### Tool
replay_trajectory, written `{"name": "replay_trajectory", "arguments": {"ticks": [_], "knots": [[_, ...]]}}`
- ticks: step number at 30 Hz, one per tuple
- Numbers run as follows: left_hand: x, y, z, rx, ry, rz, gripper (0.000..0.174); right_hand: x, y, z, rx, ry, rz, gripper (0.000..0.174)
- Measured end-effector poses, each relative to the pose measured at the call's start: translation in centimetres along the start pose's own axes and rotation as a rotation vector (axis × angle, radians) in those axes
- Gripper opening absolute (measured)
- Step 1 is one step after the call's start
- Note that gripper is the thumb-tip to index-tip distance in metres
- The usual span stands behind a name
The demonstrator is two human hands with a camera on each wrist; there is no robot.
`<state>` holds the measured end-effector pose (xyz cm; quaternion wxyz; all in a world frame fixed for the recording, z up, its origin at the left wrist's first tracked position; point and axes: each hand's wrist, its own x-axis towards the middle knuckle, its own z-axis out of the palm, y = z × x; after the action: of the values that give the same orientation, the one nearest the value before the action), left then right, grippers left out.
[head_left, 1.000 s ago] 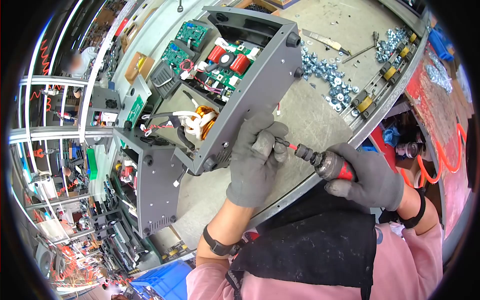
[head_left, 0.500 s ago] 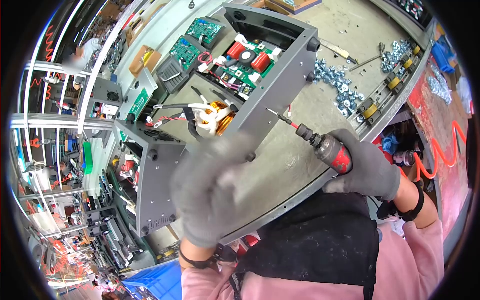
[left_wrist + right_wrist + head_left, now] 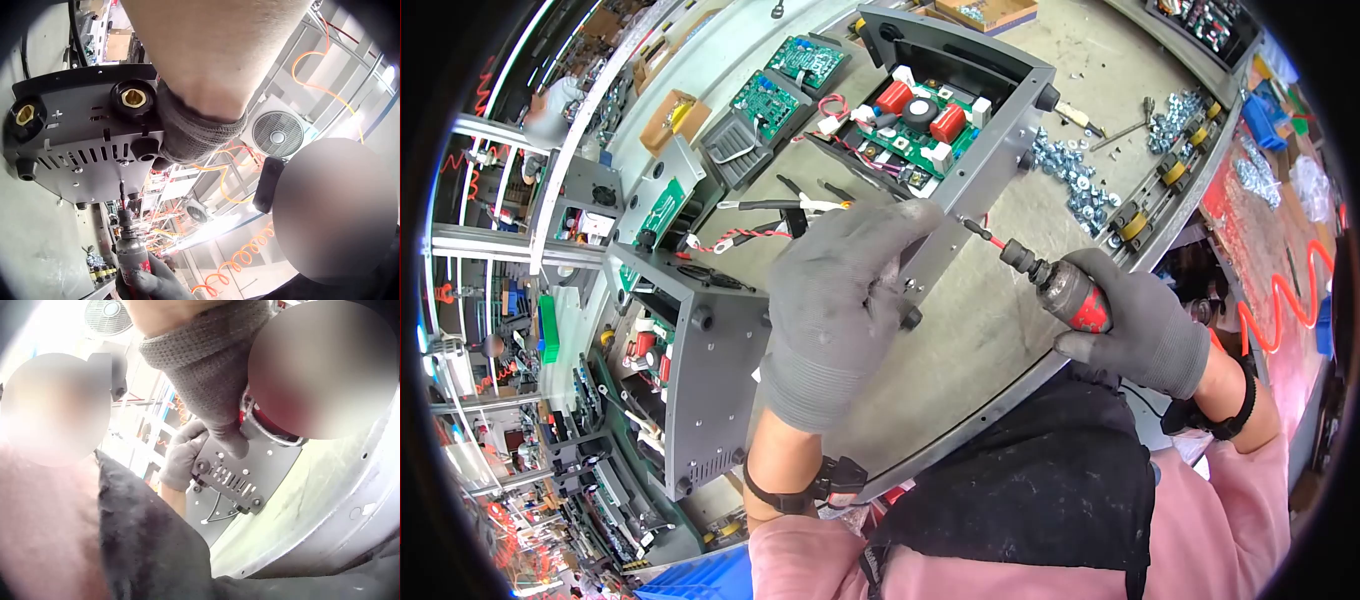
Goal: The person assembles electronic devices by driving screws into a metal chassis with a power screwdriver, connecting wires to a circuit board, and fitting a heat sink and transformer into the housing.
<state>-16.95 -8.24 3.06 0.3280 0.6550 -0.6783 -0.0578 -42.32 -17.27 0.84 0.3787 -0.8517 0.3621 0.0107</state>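
Observation:
My gloved left hand [image 3: 840,300] grips the near end of a grey metal casing [image 3: 990,165], one finger stretched along its side panel. In the left wrist view, the slotted end of the casing [image 3: 94,178] shows two brass-centred sockets. My right hand [image 3: 1150,330] holds a red and metal power screwdriver [image 3: 1078,298] by its body. The driver's bit [image 3: 980,230] points at the panel, and in the left wrist view its tip is right at the panel's surface. Inside the casing is a green circuit board [image 3: 915,145] with red cylindrical parts; loose cables [image 3: 750,235] lie beside it.
A second grey casing [image 3: 715,390] stands at left. Loose screws [image 3: 1070,180], a utility knife [image 3: 1083,121] and yellow rollers [image 3: 1135,222] lie at right. Two control boards [image 3: 770,105] sit behind. An orange coiled hose [image 3: 1290,300] hangs off the right side.
My left hand has left the driver's bit, swept left in a blur, and now holds the casing. The driver's tip, which stood clear of the hand half a second ago, is now close at the panel.

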Motion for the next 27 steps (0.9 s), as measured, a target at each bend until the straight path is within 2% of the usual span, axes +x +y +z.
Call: {"name": "replay_trajectory", "arguments": {"ticks": [4, 10, 12, 15, 17, 19, 21, 27], "knots": [[0.1, -0.4, 0.1, 0.001, -0.003, 0.050, 0.024, 0.2, -0.2, -0.1, -0.012, 0.006, -0.021, 0.060], [0.4, 0.2, -0.1, 0.081, 0.006, 0.042, 0.022, -0.3, 0.1, -0.1, -0.042, 0.088, 0.015, 0.071], [0.3, 0.3, 0.0, 0.109, 0.025, 0.038, 0.022, -0.6, 1.0, -0.2, -0.074, 0.027, 0.010, 0.074], [0.0, 0.9, 0.1, 0.153, 0.072, 0.031, 0.022, 0.7, 0.7, -0.5, -0.217, -0.277, 0.013, 0.058], [0.2, 1.2, -0.2, 0.136, 0.010, -0.002, 0.031, 2.5, 1.3, 0.6, -0.255, -0.416, -0.166, 0.051], [0.3, 1.5, -0.3, 0.160, -0.009, -0.020, 0.028, 4.3, 1.1, 2.7, -0.359, -0.441, -0.320, 0.048], [0.7, 1.7, -0.2, 0.129, 0.030, 0.004, 0.023, 5.8, 0.1, 3.3, -0.409, -0.495, -0.401, 0.053], [1.7, 2.6, 0.0, 0.128, 0.037, -0.055, 0.022, 7.4, 0.4, 1.5, -0.350, -0.577, -0.401, 0.059]]}}
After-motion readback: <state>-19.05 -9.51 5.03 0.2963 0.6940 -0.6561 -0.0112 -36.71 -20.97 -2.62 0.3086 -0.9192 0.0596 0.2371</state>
